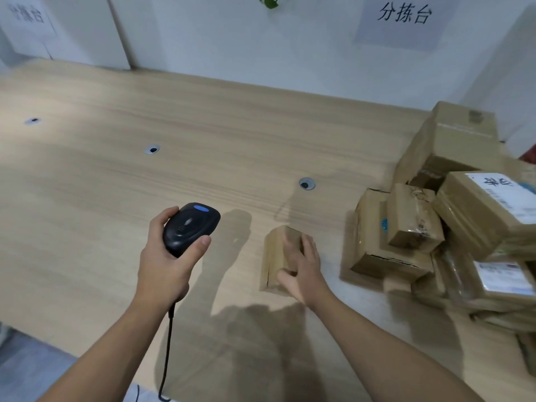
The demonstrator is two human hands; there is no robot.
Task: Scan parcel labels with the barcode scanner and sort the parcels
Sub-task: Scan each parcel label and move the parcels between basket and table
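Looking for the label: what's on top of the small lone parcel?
Only the right hand, holding the small parcel with fingers over its top. The cardboard showing bears no label; beneath the hand is hidden.

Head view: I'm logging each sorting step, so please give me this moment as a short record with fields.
left hand: grips scanner, thumb on its side
scanner: black, blue button on top, held above table; cable hangs from its handle
right hand: holds box, fingers over its top, thumb on near face; blurred
box: small, brown cardboard, left of pile, apart from it; no label showing
pile: brown parcels stacked at table's right, some with white labels
sign: on wall behind pile
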